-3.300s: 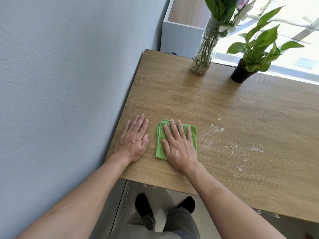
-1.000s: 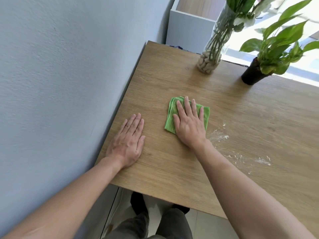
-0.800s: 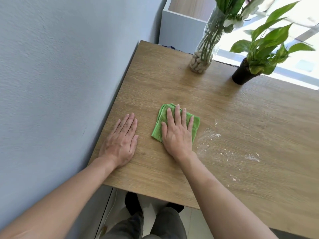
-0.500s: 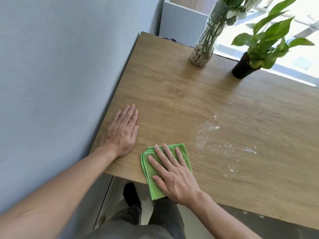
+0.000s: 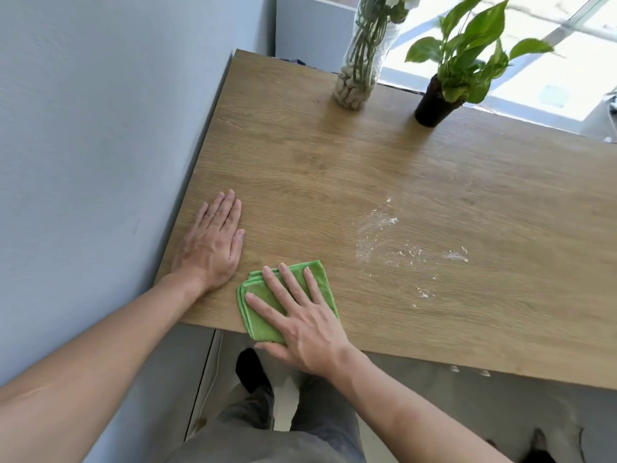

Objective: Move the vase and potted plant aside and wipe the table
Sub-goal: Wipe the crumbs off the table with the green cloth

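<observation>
My right hand [image 5: 300,315] presses flat on a folded green cloth [image 5: 258,312] at the near edge of the wooden table [image 5: 334,162]; part of the cloth hangs over the edge. My left hand [image 5: 213,245] lies flat on the table to the cloth's left, fingers together, holding nothing. White powder [image 5: 384,238] is smeared on the wood to the right of the cloth. A glass vase [image 5: 360,61] with pebbles and green stems stands at the far edge. The potted plant [image 5: 444,95] in a black pot stands to its right.
A grey wall [image 5: 100,128] runs along the table's left side. A white cabinet [image 5: 307,25] stands behind the far left corner, and a bright window lies beyond the far edge. My legs and feet show below the near edge.
My right hand slid the cloth away from me, then pulled it back to the near edge, where it sits now. My left hand stayed flat in place.
</observation>
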